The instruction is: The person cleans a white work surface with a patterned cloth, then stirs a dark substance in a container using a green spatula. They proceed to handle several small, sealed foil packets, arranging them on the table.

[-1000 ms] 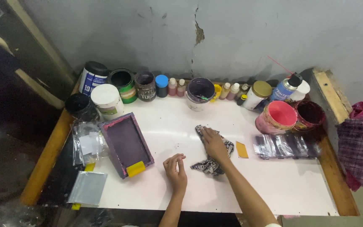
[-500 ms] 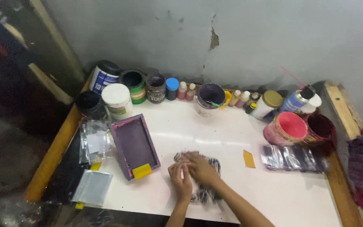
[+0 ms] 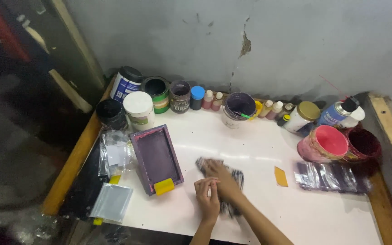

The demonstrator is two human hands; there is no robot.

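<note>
Both hands rest together on the white table (image 3: 268, 149), low and near its front edge. The right hand (image 3: 221, 179) lies flat on a dark, patterned cloth (image 3: 234, 179), pressing it to the surface; the left hand (image 3: 206, 196) sits just beside it, fingers bent, touching the right hand and the cloth's near edge. Whether either hand actually pinches the cloth, I cannot tell; motion blur hides the fingertips.

Risks, as judged from this layout:
- The purple-stained framed screen (image 3: 156, 159), with a yellow block (image 3: 164, 186) at its corner, sits just left of the hands. A wide sweep of the cloth could knock it or pick up ink.
- A small orange card (image 3: 281, 176) lies near, to the right; it could be dragged along.
- Open pots, the pink tub (image 3: 325, 143) and the dark red one (image 3: 363, 144), stand beyond and right, well apart; the hazard is low unless reach extends.
- A stained cloth may smear rather than clean.
</note>
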